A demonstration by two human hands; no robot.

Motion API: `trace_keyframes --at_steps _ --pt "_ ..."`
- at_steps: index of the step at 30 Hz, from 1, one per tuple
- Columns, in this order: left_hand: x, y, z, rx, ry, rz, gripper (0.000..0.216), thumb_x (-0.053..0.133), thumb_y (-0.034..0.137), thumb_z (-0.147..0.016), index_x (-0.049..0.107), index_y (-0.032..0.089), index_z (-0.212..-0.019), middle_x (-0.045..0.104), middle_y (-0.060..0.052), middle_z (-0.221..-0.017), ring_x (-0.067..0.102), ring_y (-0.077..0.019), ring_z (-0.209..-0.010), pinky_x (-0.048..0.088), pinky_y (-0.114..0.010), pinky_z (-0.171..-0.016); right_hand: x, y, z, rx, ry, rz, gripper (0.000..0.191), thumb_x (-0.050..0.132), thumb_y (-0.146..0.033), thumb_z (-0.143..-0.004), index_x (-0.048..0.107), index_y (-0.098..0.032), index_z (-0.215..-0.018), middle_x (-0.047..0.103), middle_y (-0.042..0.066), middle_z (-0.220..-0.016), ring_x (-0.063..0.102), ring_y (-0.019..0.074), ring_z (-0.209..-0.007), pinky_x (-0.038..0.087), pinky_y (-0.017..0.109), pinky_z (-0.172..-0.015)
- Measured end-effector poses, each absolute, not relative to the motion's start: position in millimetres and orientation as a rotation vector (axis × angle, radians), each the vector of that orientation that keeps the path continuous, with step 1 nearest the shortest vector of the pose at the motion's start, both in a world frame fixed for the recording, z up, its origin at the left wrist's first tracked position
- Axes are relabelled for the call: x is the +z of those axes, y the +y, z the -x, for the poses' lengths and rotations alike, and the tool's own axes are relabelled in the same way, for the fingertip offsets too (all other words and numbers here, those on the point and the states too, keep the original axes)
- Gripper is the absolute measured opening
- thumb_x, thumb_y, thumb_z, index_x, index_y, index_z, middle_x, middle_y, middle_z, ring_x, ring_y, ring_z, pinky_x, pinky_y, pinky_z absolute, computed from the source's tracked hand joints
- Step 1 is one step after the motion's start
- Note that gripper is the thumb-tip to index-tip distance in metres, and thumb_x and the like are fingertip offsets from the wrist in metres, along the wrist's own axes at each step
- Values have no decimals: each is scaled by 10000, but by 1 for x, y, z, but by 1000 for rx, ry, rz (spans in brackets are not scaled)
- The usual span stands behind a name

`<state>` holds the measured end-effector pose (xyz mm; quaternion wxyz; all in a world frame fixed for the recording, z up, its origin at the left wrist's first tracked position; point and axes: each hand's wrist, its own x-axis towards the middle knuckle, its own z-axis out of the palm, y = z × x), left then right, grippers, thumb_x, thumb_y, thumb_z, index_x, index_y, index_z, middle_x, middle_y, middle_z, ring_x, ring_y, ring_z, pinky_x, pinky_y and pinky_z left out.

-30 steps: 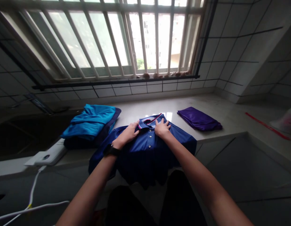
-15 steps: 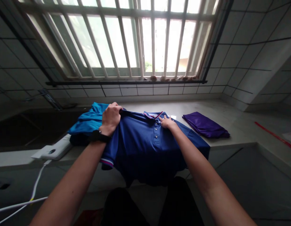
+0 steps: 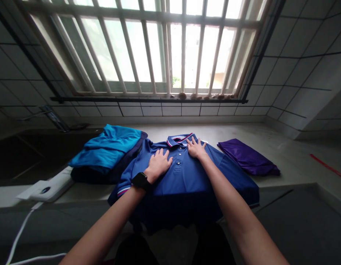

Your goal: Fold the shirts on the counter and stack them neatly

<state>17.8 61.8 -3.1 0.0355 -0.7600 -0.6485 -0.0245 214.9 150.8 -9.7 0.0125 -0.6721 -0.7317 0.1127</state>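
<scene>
A blue polo shirt (image 3: 184,178) lies front side up on the counter, its striped collar toward the window and its lower part hanging over the front edge. My left hand (image 3: 160,163), with a black watch at the wrist, rests flat on the shirt's chest, left of the button placket. Fingers spread, my right hand (image 3: 196,148) presses on the shirt just beside the collar. Neither hand grips the cloth. At the left, a bright blue folded garment (image 3: 105,147) lies on top of dark folded cloth (image 3: 89,176).
A folded purple garment (image 3: 249,157) lies right of the shirt. On the left are a dark sink (image 3: 18,156), a faucet (image 3: 54,117) and a white device (image 3: 49,189) with a cable. A red strip (image 3: 327,166) lies far right. A barred window (image 3: 148,55) is behind.
My left hand has let go of the shirt's shoulder and moved right and down onto its chest. The shoulder now lies flatter. My right hand stays by the collar, fingers more spread.
</scene>
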Motion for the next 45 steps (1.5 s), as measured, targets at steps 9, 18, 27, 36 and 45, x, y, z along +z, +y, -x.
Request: trace_keyframes --at_steps 9,18,27,36,45 --pt "43 30 77 -129 -1907 2260 434 454 126 -918 717 239 -1244 688 -128 -1286 639 -288 -1204 517 -385 -1021 -12 162 -218 312 -2347 2029 606 136 -419 -1080 164 -348 -1681 10 9 -1769 34 369 -1611 83 742 -1215" --pt "131 28 108 -185 -2016 1843 422 328 85 -942 662 172 -1183 679 -111 -1141 657 -240 -1001 566 -341 -878 -12 155 -217 272 -2310 1990 603 164 -393 -1078 223 -325 -1674 58 17 -1766 76 355 -1612 88 718 -1231" --pt "48 40 -6 -60 -1841 2415 360 427 198 -970 688 146 -1214 727 -153 -1203 686 -260 -1112 527 -338 -992 -11 156 -217 302 -2269 1971 618 185 -420 -1066 287 -282 -1660 98 8 -1764 83 344 -1611 102 692 -1245" --pt "-17 62 -27 -253 -1914 2221 448 377 252 -986 664 85 -1287 651 -240 -1332 616 -332 -1246 518 -431 -1009 -6 152 -216 243 -2261 1951 592 232 -371 -1061 354 -266 -1630 160 28 -1756 121 341 -1605 117 705 -1239" --pt "-22 68 -26 -456 -1933 2303 547 437 258 -960 570 139 -1477 538 -161 -1564 494 -283 -1450 423 -401 -1172 22 85 -166 376 -2013 2413 652 404 -451 -1053 350 -157 -1632 211 332 -1672 345 527 -1470 274 836 -1045"
